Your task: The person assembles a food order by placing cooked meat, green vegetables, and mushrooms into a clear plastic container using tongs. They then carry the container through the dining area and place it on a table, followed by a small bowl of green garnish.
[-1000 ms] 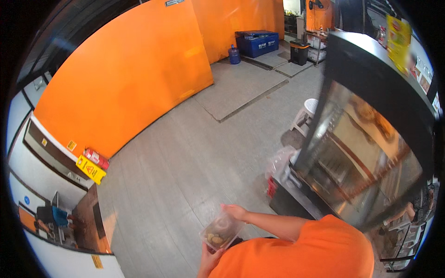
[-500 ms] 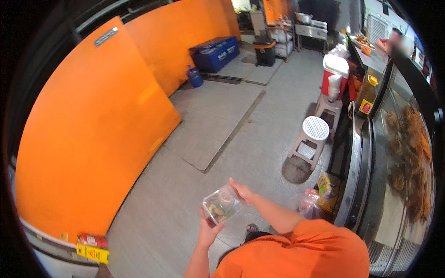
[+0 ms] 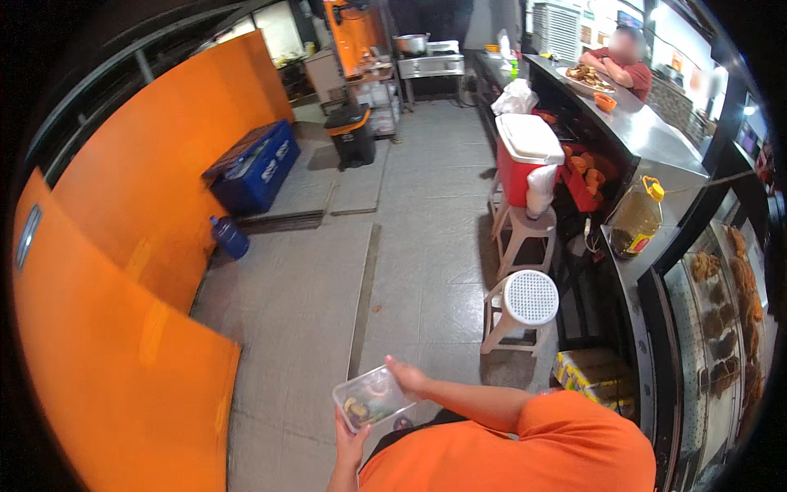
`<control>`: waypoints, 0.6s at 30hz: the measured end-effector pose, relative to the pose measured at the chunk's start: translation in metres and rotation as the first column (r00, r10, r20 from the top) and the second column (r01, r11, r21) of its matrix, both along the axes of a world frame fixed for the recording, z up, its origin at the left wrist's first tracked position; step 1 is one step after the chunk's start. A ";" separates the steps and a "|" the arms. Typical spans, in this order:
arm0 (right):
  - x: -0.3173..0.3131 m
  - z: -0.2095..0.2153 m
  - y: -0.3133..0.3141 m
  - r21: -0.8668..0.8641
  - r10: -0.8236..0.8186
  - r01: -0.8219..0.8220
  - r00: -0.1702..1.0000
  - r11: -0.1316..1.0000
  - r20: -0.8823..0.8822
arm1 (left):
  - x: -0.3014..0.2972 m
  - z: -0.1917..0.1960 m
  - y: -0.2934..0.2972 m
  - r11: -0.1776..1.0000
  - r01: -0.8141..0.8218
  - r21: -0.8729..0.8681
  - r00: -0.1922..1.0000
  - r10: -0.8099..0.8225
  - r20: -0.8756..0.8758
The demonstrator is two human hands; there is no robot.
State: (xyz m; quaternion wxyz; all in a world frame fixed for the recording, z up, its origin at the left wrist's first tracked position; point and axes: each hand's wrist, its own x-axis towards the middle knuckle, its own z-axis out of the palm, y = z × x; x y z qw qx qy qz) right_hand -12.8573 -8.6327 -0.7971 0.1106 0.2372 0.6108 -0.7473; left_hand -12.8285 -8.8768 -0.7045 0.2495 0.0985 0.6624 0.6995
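A clear rectangular plastic food container point(image 3: 375, 397) is held out in front of my body, between both hands. Yellowish and green pieces of food point(image 3: 357, 410) show inside it, toward its near left end. My left hand point(image 3: 351, 439) grips the near left side, thumb along the wall. At the far right corner, my right hand point(image 3: 405, 377) is closed on the container's edge. The fingers under the container are partly hidden. I cannot make out exactly what the food is.
Along the right runs a counter point(image 3: 631, 135) with an oil jug point(image 3: 638, 217) and a fried-food display case point(image 3: 721, 328). White stools point(image 3: 529, 299) and a red cooler point(image 3: 516, 160) stand beside it. Orange panels point(image 3: 123, 328), a blue chest point(image 3: 254, 168) and a water bottle point(image 3: 229, 238) line the left. A person point(image 3: 627, 66) leans on the counter.
My view has swung right and up, so the counter and the leaning person show more fully. The container stays in both hands and now appears slightly lower and farther left.
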 end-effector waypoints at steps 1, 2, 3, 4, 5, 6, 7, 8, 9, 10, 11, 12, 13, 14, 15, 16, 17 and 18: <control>-0.023 0.032 0.036 0.134 -0.039 0.031 0.997 0.990 0.062 | -0.047 0.008 0.029 0.997 0.071 0.021 0.997 -0.072 0.042; -0.041 0.061 0.074 0.118 -0.091 0.079 0.991 0.990 0.096 | -0.089 0.020 0.064 0.988 0.148 0.050 0.986 -0.151 0.072; -0.062 0.083 0.111 0.101 -0.152 0.141 0.981 0.985 0.121 | -0.132 0.030 0.101 0.974 0.219 0.054 0.973 -0.223 0.068; -0.090 0.091 0.148 0.084 -0.217 0.206 0.966 0.975 0.138 | -0.176 0.038 0.140 0.954 0.294 0.055 0.953 -0.296 0.054; -0.121 0.088 0.184 0.092 -0.296 0.290 0.954 0.953 0.050 | -0.220 0.041 0.179 0.929 0.365 0.056 0.929 -0.367 0.039; -0.147 0.077 0.219 0.095 -0.367 0.369 0.929 0.925 -0.033 | -0.261 0.035 0.216 0.904 0.418 0.096 0.905 -0.423 0.050; -0.175 0.064 0.254 0.094 -0.430 0.441 0.895 0.893 -0.118 | -0.302 0.030 0.253 0.875 0.464 0.136 0.878 -0.475 0.059; -0.207 0.057 0.293 0.130 -0.439 0.456 0.887 0.880 -0.142 | -0.338 0.026 0.291 0.844 0.507 0.175 0.847 -0.525 0.080; -0.236 0.051 0.327 0.196 -0.450 0.470 0.882 0.861 -0.139 | -0.372 0.020 0.328 0.841 0.503 0.201 0.845 -0.527 0.090; -0.268 0.045 0.360 0.261 -0.459 0.479 0.878 0.838 -0.138 | -0.405 0.013 0.362 0.838 0.495 0.228 0.845 -0.526 0.099; -0.302 0.052 0.386 0.311 -0.462 0.478 0.878 0.822 -0.127 | -0.437 0.008 0.388 0.844 0.480 0.239 0.848 -0.516 0.117; -0.334 0.062 0.417 0.289 -0.438 0.449 0.893 0.845 -0.106 | -0.466 0.010 0.416 0.854 0.465 0.234 0.860 -0.498 0.109; -0.370 0.072 0.449 0.265 -0.411 0.419 0.907 0.868 -0.089 | -0.495 0.013 0.442 0.865 0.448 0.229 0.873 -0.478 0.099; -0.406 0.085 0.483 0.249 -0.385 0.393 0.919 0.885 -0.083 | -0.526 0.017 0.473 0.871 0.434 0.232 0.884 -0.461 0.079; -0.441 0.091 0.512 0.226 -0.376 0.387 0.922 0.894 -0.092 | -0.557 0.021 0.503 0.875 0.401 0.271 0.889 -0.443 0.116; -0.480 0.096 0.542 0.204 -0.360 0.374 0.927 0.905 -0.105 | -0.587 0.026 0.531 0.880 0.361 0.308 0.895 -0.420 0.152; -0.517 0.111 0.572 0.165 -0.317 0.334 0.940 0.928 -0.122 | -0.617 0.034 0.562 0.883 0.319 0.344 0.901 -0.395 0.180; -0.558 0.111 0.603 0.250 -0.323 0.353 0.934 0.901 -0.155 | -0.645 0.047 0.597 0.879 0.327 0.347 0.904 -0.398 0.157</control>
